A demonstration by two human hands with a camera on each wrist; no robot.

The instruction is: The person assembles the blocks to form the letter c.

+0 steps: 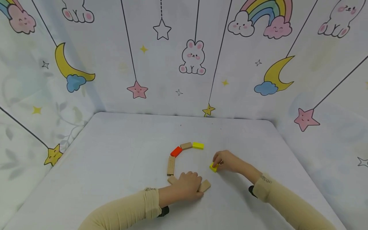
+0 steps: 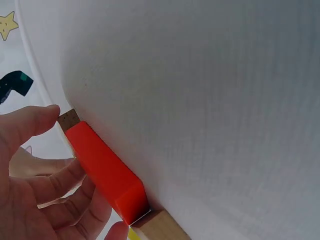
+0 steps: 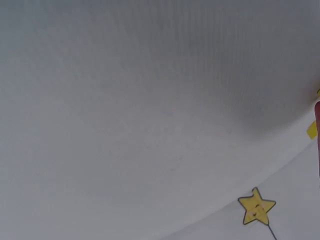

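A curved row of small blocks lies on the white table. My left hand (image 1: pixel 188 185) rests over its near part, thumb against the end of a wooden block (image 2: pixel 69 119) and fingers bent along a red block (image 2: pixel 107 170). The head view hides that red block under the hand. To the right, my right hand (image 1: pixel 225 160) pinches a yellow block (image 1: pixel 213 167) at the table surface, apart from the row. Wooden blocks (image 1: pixel 171 165), another red block (image 1: pixel 176 151) and a second yellow block (image 1: pixel 198 146) form the left and far side of the curve.
The white tabletop (image 1: pixel 129 143) extends around the blocks. A patterned cloth backdrop (image 1: pixel 161 64) with moons, stars and rabbits rises behind and at both sides. Dark bands (image 1: pixel 164 211) show at the wrists. The right wrist view is mostly white cloth.
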